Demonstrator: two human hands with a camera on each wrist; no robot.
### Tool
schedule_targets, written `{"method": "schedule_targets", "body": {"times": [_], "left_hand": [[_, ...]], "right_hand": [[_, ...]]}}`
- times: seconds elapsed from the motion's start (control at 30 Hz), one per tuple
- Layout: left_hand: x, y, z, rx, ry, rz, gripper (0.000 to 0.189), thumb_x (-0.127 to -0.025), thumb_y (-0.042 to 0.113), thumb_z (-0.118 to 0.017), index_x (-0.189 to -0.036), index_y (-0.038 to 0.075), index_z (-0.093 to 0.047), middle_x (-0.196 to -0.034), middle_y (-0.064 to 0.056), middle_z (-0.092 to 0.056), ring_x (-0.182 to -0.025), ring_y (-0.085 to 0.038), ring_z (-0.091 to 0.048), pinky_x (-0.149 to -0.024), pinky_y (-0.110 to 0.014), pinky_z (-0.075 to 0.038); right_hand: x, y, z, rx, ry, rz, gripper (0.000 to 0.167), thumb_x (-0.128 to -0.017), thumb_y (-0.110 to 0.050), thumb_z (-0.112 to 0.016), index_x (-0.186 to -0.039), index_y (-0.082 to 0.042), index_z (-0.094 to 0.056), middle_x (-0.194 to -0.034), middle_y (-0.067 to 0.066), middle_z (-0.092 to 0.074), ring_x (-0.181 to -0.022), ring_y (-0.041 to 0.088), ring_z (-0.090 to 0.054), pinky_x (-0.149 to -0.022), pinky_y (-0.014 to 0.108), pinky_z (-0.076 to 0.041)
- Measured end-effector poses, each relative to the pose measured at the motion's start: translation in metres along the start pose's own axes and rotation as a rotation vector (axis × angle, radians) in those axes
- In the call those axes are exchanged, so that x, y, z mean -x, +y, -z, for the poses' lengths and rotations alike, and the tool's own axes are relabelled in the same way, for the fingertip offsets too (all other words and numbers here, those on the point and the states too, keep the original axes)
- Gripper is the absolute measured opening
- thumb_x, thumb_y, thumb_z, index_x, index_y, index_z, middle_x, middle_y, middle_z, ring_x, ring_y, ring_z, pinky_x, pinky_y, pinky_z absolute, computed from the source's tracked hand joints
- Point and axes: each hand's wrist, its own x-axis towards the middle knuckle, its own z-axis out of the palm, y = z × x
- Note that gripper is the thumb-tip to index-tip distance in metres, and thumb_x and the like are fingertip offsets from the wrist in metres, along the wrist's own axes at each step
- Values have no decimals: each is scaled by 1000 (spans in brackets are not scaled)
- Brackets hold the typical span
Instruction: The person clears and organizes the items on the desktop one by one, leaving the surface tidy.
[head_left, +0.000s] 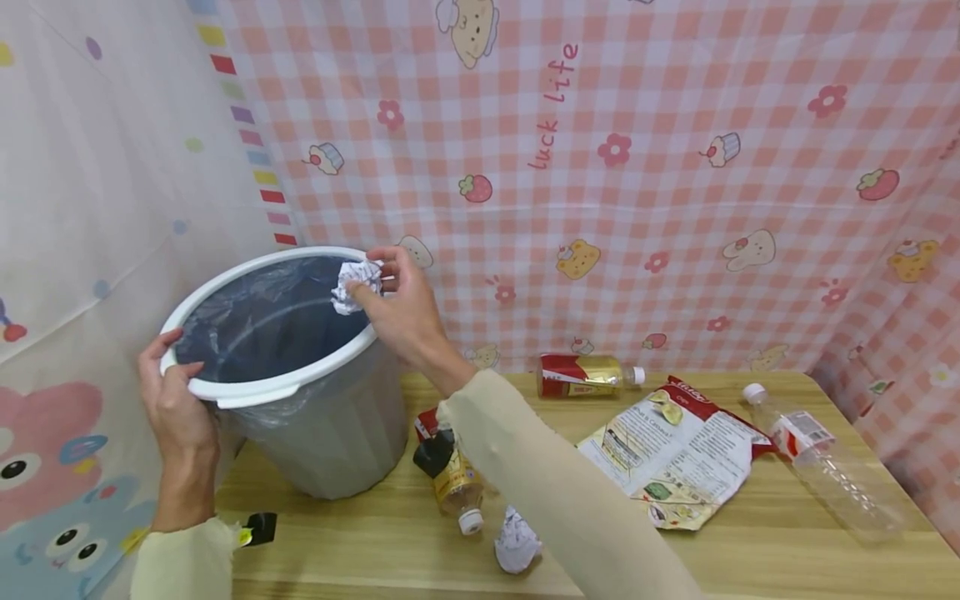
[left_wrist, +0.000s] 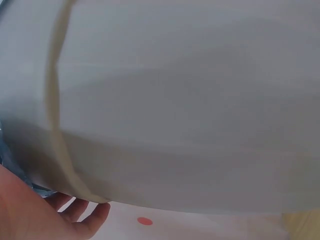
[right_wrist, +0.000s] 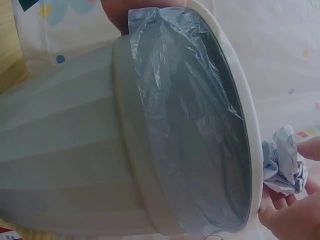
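A grey trash can (head_left: pixel 345 442) with a white rim and a translucent liner (right_wrist: pixel 195 125) stands at the left of the table, its mouth tilted toward the camera in the head view. My left hand (head_left: pixel 180 408) grips the rim on its left side; in the left wrist view its fingers (left_wrist: pixel 95 217) curl at the edge of the can. Above the far right part of the mouth, my right hand (head_left: pixel 405 308) pinches a crumpled paper ball (head_left: pixel 348 292) between thumb and fingers. The right wrist view shows that paper ball just beyond the white rim.
On the wooden table (head_left: pixel 337 558), a second paper ball (head_left: pixel 517 542) and a red-and-yellow bottle (head_left: pixel 459 487) lie near my right forearm. Another such bottle (head_left: pixel 581 375) lies by the back curtain. Further right are a chip bag (head_left: pixel 675 458) and a clear plastic bottle (head_left: pixel 825 467).
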Motion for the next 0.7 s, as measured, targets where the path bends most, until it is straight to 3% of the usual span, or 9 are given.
{"method": "schedule_targets", "body": {"times": [0.43,0.7], "left_hand": [[1,0,1,-3,-15,-5,46,-91,4,-35,-132,15,-53,-136,-6,-46,-120,-18,-46,-93,-17,-37],[1,0,1,23,-23,-12,47,-90,2,-34,-131,14,-53,-133,-5,-47,-117,-17,-47,-89,-16,-39]], "right_hand": [[0,-2,-3,48,53,-17,35,-94,-23,-67,-125,-16,-55,-112,0,-55,-99,12,-58,-79,27,-50],[4,2,3,-43,-9,-30,33,-95,-24,-65,-126,-20,-54,-115,3,-55,-101,15,-58,-81,30,-50]]}}
